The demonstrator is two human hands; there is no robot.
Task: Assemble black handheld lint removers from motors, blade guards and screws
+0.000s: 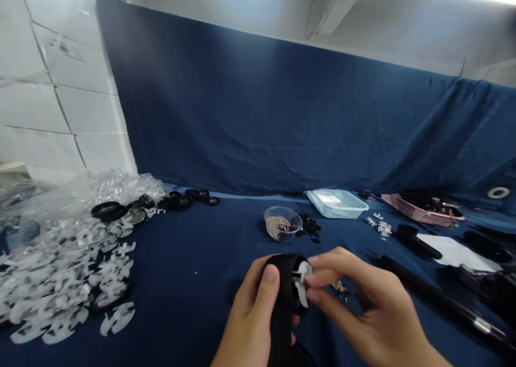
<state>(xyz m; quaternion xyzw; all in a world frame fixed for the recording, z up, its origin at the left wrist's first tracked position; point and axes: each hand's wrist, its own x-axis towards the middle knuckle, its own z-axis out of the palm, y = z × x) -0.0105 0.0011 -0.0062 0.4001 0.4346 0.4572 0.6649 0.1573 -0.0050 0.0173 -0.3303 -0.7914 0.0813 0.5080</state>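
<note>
My left hand (258,308) is wrapped round a black cylindrical housing (282,273), its round open end turned to the right. A white plastic part (303,281) sits at that opening, partly inside it. The fingers of my right hand (363,302) pinch this white part by its outer side. Below the round head, a black shaft (280,335) runs down out of view. Just beyond my hands stands a clear plastic bowl (282,224) of small metallic pieces, probably screws. Little black pieces (309,225) lie beside the bowl.
A large pile of white plastic parts (60,275) spreads at the left, with plastic bags (108,187) and black rings (108,210) behind. At the back right are a light blue basket (342,212) and a pink basket (419,210). A black electric screwdriver (439,294) lies right.
</note>
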